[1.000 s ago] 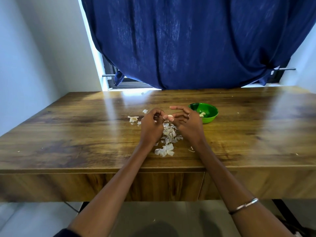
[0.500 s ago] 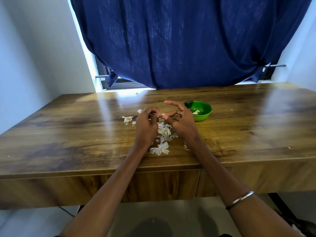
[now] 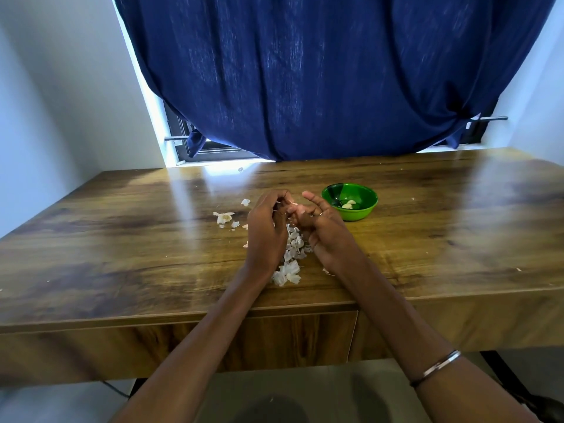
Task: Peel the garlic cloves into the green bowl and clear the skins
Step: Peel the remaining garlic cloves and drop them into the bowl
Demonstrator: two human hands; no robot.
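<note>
Meeting above skins [image 3: 291, 248]: left hand [image 3: 267, 230], right hand [image 3: 323, 232], curled grips pinching garlic clove [image 3: 293, 206].

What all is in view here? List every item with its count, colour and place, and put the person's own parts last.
green bowl: one, green, on the table right of the hands
peeled garlic cloves: a few, pale, inside the bowl; exact count unclear
garlic skins: a loose pile, white, between and below the hands, with scraps to the left
table: one, brown wood, across the frame
curtain: one, dark blue, behind the table, over the window
bangle: one, silver, right wrist
ring: one, right hand finger
left hand: fingers curled, working a small pale piece
right hand: pinches the same piece
</note>
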